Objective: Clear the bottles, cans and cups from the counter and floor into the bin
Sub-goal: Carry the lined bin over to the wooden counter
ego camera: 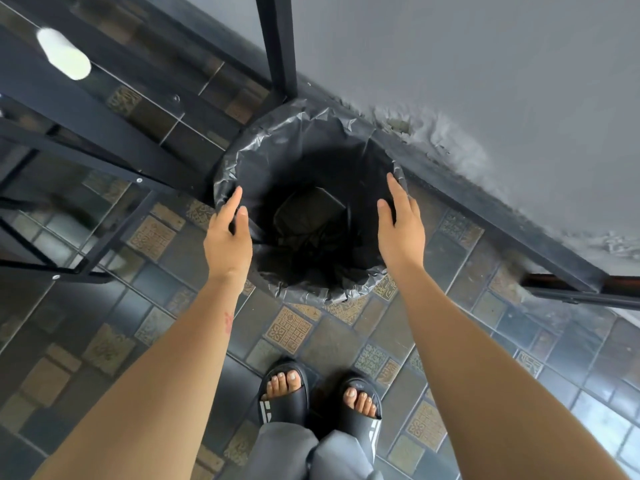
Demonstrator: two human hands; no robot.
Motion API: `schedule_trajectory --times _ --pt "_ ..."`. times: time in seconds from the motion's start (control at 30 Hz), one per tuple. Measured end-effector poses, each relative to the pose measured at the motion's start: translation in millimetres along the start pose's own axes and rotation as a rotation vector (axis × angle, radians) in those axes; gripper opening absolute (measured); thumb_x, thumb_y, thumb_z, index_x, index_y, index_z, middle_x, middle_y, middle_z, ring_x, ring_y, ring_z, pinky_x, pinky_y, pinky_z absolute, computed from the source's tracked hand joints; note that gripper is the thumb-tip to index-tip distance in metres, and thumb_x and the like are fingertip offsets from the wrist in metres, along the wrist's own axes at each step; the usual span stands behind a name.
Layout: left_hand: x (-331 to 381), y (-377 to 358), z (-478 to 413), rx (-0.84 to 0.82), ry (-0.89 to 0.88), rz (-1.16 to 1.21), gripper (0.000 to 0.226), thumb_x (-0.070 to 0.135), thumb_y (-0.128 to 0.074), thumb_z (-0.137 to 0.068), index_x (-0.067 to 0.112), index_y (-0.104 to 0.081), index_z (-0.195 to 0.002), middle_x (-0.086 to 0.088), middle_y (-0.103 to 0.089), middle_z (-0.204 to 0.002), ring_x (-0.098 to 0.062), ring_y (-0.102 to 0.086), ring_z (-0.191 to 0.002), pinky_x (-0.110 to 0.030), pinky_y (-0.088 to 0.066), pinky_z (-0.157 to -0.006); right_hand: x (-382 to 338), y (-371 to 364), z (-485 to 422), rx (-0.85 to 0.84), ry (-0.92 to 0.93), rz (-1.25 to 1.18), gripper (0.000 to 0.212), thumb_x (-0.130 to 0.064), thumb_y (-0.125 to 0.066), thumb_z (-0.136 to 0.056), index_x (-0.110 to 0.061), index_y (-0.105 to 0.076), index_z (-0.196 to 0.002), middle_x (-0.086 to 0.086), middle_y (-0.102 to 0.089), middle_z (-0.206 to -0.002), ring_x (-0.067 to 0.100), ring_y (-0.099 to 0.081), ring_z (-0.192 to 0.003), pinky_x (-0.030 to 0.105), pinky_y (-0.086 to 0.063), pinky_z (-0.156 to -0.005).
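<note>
A round bin [287,140] lined with a black plastic bag stands on the tiled floor straight ahead of my feet, close to the grey wall. Its inside is dark; I make out only crumpled black bag at the bottom. My left hand [228,233] reaches to the bin's left rim with fingers spread, thumb near the liner edge. My right hand [400,220] is at the right rim, fingers straight and apart, holding nothing. A white cup-like object [64,53], blurred, lies on the dark surface at the top left.
A black metal frame with a glass panel [104,188] stands left of the bin, and one black post [277,43] rises right behind it. The grey wall [485,81] runs diagonally to the right, with peeling paint. My sandalled feet [318,393] are below.
</note>
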State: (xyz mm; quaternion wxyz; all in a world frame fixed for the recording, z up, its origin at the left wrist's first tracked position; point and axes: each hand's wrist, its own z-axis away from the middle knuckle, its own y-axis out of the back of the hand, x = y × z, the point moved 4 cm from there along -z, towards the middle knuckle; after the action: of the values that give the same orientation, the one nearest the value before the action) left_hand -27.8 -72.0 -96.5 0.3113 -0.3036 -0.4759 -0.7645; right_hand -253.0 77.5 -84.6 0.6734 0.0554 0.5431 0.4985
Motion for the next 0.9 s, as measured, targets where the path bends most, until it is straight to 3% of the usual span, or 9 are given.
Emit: schedule_trajectory --times 0.13,0.27,0.33,0.43,0.5,0.63,0.73,0.83,0.9 --pt "12.2 3.0 8.5 0.021 0.004 0.072 0.040 0.031 -0.048 -0.099 0.045 -0.050 -0.136 0.010 -0.051 -0.134 -0.009 -0.037 -0.134 -0.025 -0.027 -0.110 4.1 7.6 10.8 0.056 -0.047 -0.091 0.042 -0.035 -0.040 -0.102 -0.046 -0.038 -0.143 -0.010 -0.042 -0.146 0.011 -0.049 -0.124 0.039 -0.045 -0.103" --pt "33.6 23.2 30.2 0.027 -0.002 0.066 0.041 0.027 -0.050 -0.098 0.042 -0.051 -0.137 0.025 -0.049 -0.098 0.013 -0.046 -0.110 -0.018 -0.030 -0.104 -5.1 27.5 39.3 0.054 -0.074 -0.110 0.042 -0.034 -0.042 -0.102 -0.046 -0.040 -0.142 -0.011 -0.042 -0.147 0.009 -0.046 -0.128 0.032 -0.041 -0.104" --pt "47.3 35.9 46.5 0.030 0.000 0.055 0.041 0.026 -0.050 -0.099 0.041 -0.051 -0.137 0.025 -0.048 -0.097 0.027 -0.045 -0.090 -0.009 -0.030 -0.092 -16.1 44.0 54.5 0.055 -0.080 -0.121 0.042 -0.035 -0.042 -0.102 -0.047 -0.040 -0.142 -0.012 -0.041 -0.147 0.008 -0.045 -0.128 0.031 -0.041 -0.103" --pt "78.8 61.0 79.5 0.023 0.024 0.074 0.042 0.025 -0.049 -0.099 0.042 -0.050 -0.137 0.024 -0.048 -0.097 0.030 -0.043 -0.084 -0.010 -0.030 -0.090 -43.2 80.0 85.7 0.047 -0.082 -0.130 0.042 -0.035 -0.043 -0.102 -0.048 -0.039 -0.141 -0.012 -0.039 -0.150 0.008 -0.042 -0.131 0.028 -0.036 -0.103" --pt "103.2 80.9 99.7 0.031 0.029 0.082 0.042 0.023 -0.049 -0.100 0.043 -0.050 -0.137 0.024 -0.049 -0.100 0.027 -0.044 -0.087 -0.014 -0.030 -0.093 -66.0 106.0 108.3 0.043 -0.065 -0.115 0.042 -0.034 -0.044 -0.102 -0.048 -0.040 -0.141 -0.012 -0.038 -0.151 0.006 -0.045 -0.125 0.027 -0.037 -0.102" --pt "169.2 137.2 157.4 0.037 0.043 0.132 0.045 0.018 -0.049 -0.100 0.047 -0.051 -0.135 0.021 -0.049 -0.118 0.009 -0.043 -0.106 -0.015 -0.027 -0.098 -126.2 176.9 170.0 0.030 -0.046 -0.079 0.041 -0.036 -0.043 -0.101 -0.050 -0.040 -0.140 -0.006 -0.035 -0.153 0.017 -0.049 -0.126 0.044 -0.047 -0.101" --pt "213.9 176.1 198.0 0.049 0.038 0.175 0.046 0.015 -0.049 -0.100 0.044 -0.052 -0.135 0.020 -0.048 -0.119 0.003 -0.043 -0.111 -0.016 -0.026 -0.099 -165.4 221.2 213.0 0.017 -0.009 -0.089 0.041 -0.037 -0.043 -0.101 -0.050 -0.040 -0.140 -0.006 -0.034 -0.153 0.020 -0.048 -0.129 0.047 -0.047 -0.102" --pt "248.8 212.5 235.0 0.078 0.034 0.211 0.046 0.012 -0.048 -0.100 0.041 -0.054 -0.135 0.011 -0.054 -0.127 -0.008 -0.050 -0.118 -0.025 -0.033 -0.106 -200.0 259.7 250.3 0.029 0.058 -0.116 0.041 -0.036 -0.044 -0.101 -0.050 -0.040 -0.140 -0.008 -0.035 -0.152 0.015 -0.046 -0.130 0.039 -0.045 -0.104" --pt "266.1 234.3 261.5 0.102 0.034 0.240 0.048 0.008 -0.049 -0.099 0.039 -0.055 -0.135 0.008 -0.056 -0.124 -0.015 -0.054 -0.116 -0.033 -0.038 -0.107 -220.1 283.0 272.4 0.025 0.126 -0.133 0.042 -0.034 -0.044 -0.101 -0.051 -0.040 -0.139 -0.010 -0.039 -0.150 0.008 -0.054 -0.116 0.024 -0.049 -0.090"
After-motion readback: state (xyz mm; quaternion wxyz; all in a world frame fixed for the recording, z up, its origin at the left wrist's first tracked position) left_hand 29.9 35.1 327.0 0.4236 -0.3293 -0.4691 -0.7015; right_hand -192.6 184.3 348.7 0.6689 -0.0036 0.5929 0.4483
